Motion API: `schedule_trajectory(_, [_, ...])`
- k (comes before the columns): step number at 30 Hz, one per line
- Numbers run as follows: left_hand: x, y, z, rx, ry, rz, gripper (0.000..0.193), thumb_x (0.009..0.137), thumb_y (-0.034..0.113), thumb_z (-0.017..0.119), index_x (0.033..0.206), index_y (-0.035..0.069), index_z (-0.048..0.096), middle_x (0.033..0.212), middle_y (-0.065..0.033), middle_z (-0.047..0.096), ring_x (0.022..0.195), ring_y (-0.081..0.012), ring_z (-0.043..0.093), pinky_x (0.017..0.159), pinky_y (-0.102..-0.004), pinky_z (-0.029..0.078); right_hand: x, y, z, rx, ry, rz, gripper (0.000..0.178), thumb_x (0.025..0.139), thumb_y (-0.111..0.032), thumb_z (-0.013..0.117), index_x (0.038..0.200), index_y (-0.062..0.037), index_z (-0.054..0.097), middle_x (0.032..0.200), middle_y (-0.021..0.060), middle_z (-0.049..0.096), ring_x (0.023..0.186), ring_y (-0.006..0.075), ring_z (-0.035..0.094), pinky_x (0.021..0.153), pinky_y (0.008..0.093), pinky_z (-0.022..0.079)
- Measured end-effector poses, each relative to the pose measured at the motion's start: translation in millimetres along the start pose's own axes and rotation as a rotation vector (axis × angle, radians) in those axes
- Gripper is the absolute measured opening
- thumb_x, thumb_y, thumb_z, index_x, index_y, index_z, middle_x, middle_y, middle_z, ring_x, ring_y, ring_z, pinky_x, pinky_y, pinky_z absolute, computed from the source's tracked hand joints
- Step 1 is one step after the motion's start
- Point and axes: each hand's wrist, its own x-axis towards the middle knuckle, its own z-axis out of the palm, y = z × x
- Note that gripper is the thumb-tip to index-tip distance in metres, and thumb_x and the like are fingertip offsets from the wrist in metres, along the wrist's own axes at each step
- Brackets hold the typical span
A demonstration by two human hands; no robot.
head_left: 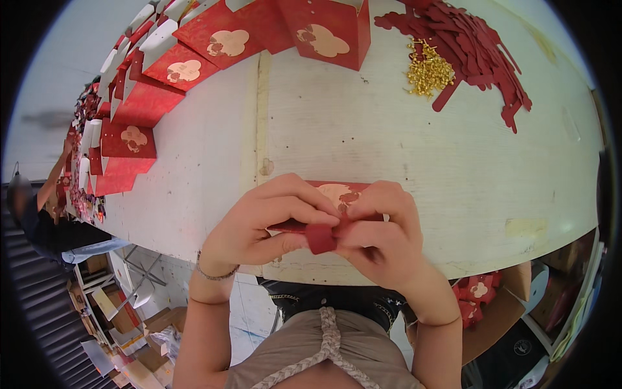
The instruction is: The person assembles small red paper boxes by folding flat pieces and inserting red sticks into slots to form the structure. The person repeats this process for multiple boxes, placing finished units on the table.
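A red box [321,186] with a pale flower-shaped patch lies at the table's front edge, between my hands and partly hidden by them. Across its near side runs a dark red strap [321,238], bent into a curl. My left hand [275,217] pinches this strap between thumb and fingers, from the left. From the right, my right hand [385,227] closes its fingertips on the strap beside the left fingertips. Whether anything small is in the right fingertips is hidden. Both hands rest close to the box, their fingertips almost touching.
Several red boxes [136,100] line the table's far left. At the far right lie a pile of dark red straps [476,48] and a heap of small gold fasteners [429,70]. Beside me stands a cardboard carton [499,330] holding red boxes. Another person [45,214] works at left.
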Motion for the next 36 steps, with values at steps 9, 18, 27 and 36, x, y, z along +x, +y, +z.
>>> schedule_trajectory(9, [-11, -1, 11, 0.218, 0.227, 0.061, 0.013, 0.07, 0.002, 0.074, 0.081, -0.001, 0.068, 0.089, -0.0123, 0.067, 0.075, -0.0188, 0.064, 0.066, -0.0273, 0.051, -3, -4, -9, -0.152, -0.107, 0.007, 0.029, 0.059, -0.004, 0.079, 0.083, -0.006, 0.063, 0.097, 0.006, 0.069, 0.07, 0.0193, 0.059, 0.062, 0.0273, 0.044])
schedule_trajectory(18, [-13, -5, 15, 0.29, 0.224, 0.117, 0.021, 0.068, 0.005, 0.077, 0.086, 0.001, 0.067, 0.094, -0.0104, 0.067, 0.077, -0.0205, 0.065, 0.061, -0.0274, 0.052, -2, -7, -6, 0.024, -0.084, 0.217, 0.03, 0.062, -0.001, 0.079, 0.086, -0.009, 0.063, 0.09, 0.0037, 0.068, 0.07, 0.0176, 0.057, 0.058, 0.0269, 0.041])
schedule_trajectory(27, [-16, 2, 15, 0.366, 0.18, 0.064, 0.022, 0.071, 0.004, 0.075, 0.09, 0.002, 0.064, 0.094, -0.0095, 0.065, 0.074, -0.02, 0.063, 0.061, -0.0281, 0.052, 8, -18, -12, 0.088, -0.2, 0.462, 0.026, 0.067, 0.002, 0.077, 0.088, -0.0037, 0.064, 0.093, 0.0075, 0.06, 0.077, 0.019, 0.059, 0.065, 0.0284, 0.05])
schedule_trajectory(36, [-24, 9, 23, 0.266, 0.219, 0.107, 0.019, 0.078, -0.001, 0.067, 0.096, 0.001, 0.061, 0.095, -0.0075, 0.062, 0.079, -0.0223, 0.062, 0.066, -0.0298, 0.051, -1, -22, -9, 0.105, -0.223, 0.459, 0.017, 0.07, 0.003, 0.075, 0.078, -0.0019, 0.061, 0.088, 0.0062, 0.057, 0.077, 0.014, 0.058, 0.063, 0.0252, 0.049])
